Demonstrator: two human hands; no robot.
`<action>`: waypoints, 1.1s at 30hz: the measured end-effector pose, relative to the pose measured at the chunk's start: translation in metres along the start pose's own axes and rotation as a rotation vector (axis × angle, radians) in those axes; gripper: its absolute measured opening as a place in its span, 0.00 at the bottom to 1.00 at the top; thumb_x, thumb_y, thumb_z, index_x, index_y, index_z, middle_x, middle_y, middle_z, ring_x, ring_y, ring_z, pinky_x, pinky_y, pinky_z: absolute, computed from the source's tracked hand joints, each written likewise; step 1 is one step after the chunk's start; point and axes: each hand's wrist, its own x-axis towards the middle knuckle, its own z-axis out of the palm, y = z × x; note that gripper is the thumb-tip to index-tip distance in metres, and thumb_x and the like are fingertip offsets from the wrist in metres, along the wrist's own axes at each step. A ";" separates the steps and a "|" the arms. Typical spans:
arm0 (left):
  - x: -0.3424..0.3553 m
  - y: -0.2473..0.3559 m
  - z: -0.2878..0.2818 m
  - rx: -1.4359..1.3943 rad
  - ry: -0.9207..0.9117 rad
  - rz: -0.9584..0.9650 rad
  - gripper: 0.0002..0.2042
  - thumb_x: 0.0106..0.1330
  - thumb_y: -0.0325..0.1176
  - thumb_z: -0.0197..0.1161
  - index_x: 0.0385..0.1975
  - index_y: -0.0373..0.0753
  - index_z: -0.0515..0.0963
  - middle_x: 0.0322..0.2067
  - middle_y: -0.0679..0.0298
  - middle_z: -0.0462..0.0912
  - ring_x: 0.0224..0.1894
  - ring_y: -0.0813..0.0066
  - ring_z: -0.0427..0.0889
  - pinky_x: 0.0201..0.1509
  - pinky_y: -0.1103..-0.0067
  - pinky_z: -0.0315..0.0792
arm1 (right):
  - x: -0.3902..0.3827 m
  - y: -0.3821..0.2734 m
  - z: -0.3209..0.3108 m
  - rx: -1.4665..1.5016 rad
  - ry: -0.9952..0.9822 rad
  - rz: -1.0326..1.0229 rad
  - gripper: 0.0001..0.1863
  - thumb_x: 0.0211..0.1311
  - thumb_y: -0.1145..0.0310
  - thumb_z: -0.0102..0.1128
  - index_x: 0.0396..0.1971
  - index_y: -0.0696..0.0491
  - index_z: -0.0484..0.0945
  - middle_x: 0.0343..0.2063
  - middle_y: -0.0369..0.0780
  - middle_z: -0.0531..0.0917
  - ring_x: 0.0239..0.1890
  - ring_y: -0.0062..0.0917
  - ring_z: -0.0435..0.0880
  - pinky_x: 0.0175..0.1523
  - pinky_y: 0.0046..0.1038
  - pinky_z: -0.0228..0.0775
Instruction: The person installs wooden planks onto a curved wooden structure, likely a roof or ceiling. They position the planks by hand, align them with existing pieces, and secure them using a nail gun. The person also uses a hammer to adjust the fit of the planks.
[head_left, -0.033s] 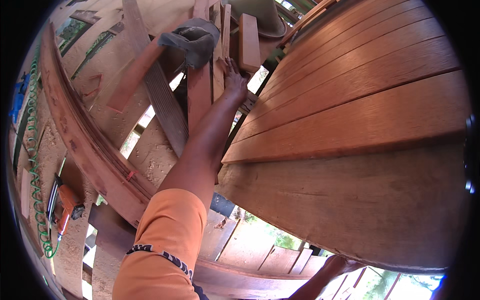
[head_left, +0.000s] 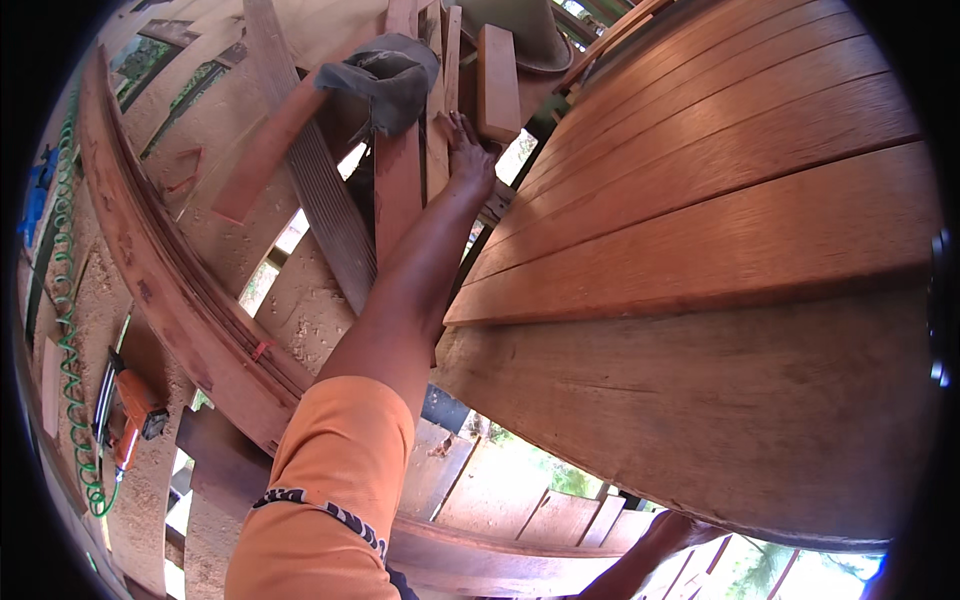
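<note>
My left hand point(head_left: 467, 160) reaches out with its fingers stretched, touching or resting close against a pale narrow wooden strip point(head_left: 437, 165). Just beyond its fingertips lies a short, thick wooden block point(head_left: 498, 85). A large panel of reddish-brown boards point(head_left: 700, 190) fills the right side, and a wide, darker plank point(head_left: 680, 400) runs along its near edge. At that plank's lower curved edge is my right hand point(head_left: 688, 528). Its fingers are hidden by the wood, so its grip does not show. A grey cloth cap point(head_left: 385, 80) sits on a reddish board point(head_left: 398, 185) left of my left hand.
An orange power tool point(head_left: 135, 410) lies at left beside a coiled green hose point(head_left: 68, 330). Long curved planks point(head_left: 170, 300) cross the sawdust-covered slatted floor, which has open gaps. A grooved board point(head_left: 330, 215) lies behind my left arm. A greenish rounded container point(head_left: 520, 30) stands at the far side.
</note>
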 end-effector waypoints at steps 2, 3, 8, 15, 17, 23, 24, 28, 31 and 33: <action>0.011 0.007 0.002 -0.048 0.019 -0.007 0.20 0.72 0.39 0.41 0.61 0.53 0.71 0.70 0.34 0.49 0.72 0.29 0.44 0.66 0.33 0.28 | -0.001 -0.001 0.002 -0.009 0.007 -0.004 0.68 0.40 0.14 0.42 0.70 0.56 0.45 0.67 0.56 0.53 0.68 0.48 0.57 0.71 0.53 0.55; 0.017 0.005 0.010 -0.061 0.043 -0.012 0.19 0.72 0.39 0.42 0.59 0.52 0.72 0.70 0.34 0.48 0.71 0.28 0.45 0.67 0.35 0.29 | 0.000 -0.003 0.005 0.003 0.007 -0.008 0.68 0.40 0.14 0.42 0.70 0.56 0.44 0.67 0.56 0.53 0.68 0.48 0.57 0.71 0.53 0.55; 0.031 0.004 0.023 -0.233 0.031 0.070 0.20 0.67 0.42 0.54 0.59 0.51 0.72 0.71 0.35 0.42 0.72 0.30 0.44 0.70 0.39 0.31 | 0.004 -0.007 0.006 -0.005 0.011 -0.001 0.68 0.40 0.14 0.41 0.70 0.55 0.44 0.67 0.56 0.53 0.68 0.49 0.57 0.71 0.53 0.55; 0.008 -0.004 0.001 -0.282 -0.095 0.104 0.38 0.55 0.48 0.66 0.69 0.54 0.62 0.74 0.45 0.41 0.74 0.35 0.37 0.69 0.38 0.31 | 0.003 -0.003 0.003 -0.019 0.004 -0.019 0.68 0.40 0.14 0.41 0.71 0.54 0.42 0.67 0.55 0.52 0.69 0.49 0.57 0.71 0.53 0.55; 0.015 -0.014 -0.002 -0.258 -0.150 0.117 0.48 0.48 0.54 0.71 0.72 0.54 0.56 0.74 0.50 0.42 0.73 0.32 0.36 0.67 0.34 0.29 | 0.003 -0.005 0.004 -0.008 0.007 -0.021 0.68 0.40 0.14 0.41 0.71 0.54 0.42 0.67 0.55 0.52 0.69 0.49 0.57 0.71 0.53 0.55; 0.009 -0.011 0.001 -0.242 -0.100 0.173 0.48 0.49 0.57 0.68 0.73 0.61 0.52 0.74 0.61 0.49 0.72 0.31 0.41 0.65 0.30 0.33 | 0.002 -0.005 0.002 -0.007 0.006 -0.023 0.68 0.40 0.14 0.41 0.71 0.53 0.41 0.67 0.55 0.52 0.69 0.49 0.56 0.71 0.53 0.55; 0.009 -0.013 0.003 -0.242 -0.084 0.161 0.49 0.49 0.57 0.68 0.73 0.61 0.51 0.73 0.62 0.50 0.72 0.31 0.42 0.65 0.30 0.33 | 0.002 -0.005 0.004 -0.002 0.007 -0.024 0.68 0.40 0.14 0.41 0.71 0.53 0.41 0.67 0.55 0.52 0.69 0.49 0.56 0.71 0.53 0.55; 0.011 -0.014 0.005 -0.189 -0.052 0.161 0.42 0.49 0.54 0.69 0.69 0.61 0.62 0.70 0.63 0.57 0.70 0.32 0.49 0.65 0.30 0.38 | 0.002 -0.005 0.004 -0.006 0.009 -0.034 0.68 0.40 0.13 0.41 0.71 0.53 0.40 0.67 0.55 0.52 0.69 0.49 0.56 0.71 0.53 0.55; 0.011 -0.015 0.006 -0.255 -0.005 0.156 0.18 0.66 0.43 0.55 0.54 0.52 0.80 0.65 0.64 0.64 0.68 0.32 0.54 0.65 0.33 0.40 | 0.005 -0.006 0.004 -0.010 0.007 -0.042 0.68 0.40 0.13 0.41 0.71 0.52 0.40 0.67 0.55 0.51 0.69 0.49 0.56 0.71 0.53 0.55; 0.008 -0.010 0.008 -0.250 0.073 0.161 0.16 0.68 0.38 0.51 0.49 0.50 0.83 0.62 0.63 0.67 0.65 0.33 0.60 0.63 0.35 0.45 | 0.008 -0.007 0.007 -0.009 0.005 -0.049 0.68 0.40 0.13 0.41 0.72 0.52 0.39 0.67 0.55 0.51 0.70 0.49 0.56 0.71 0.54 0.56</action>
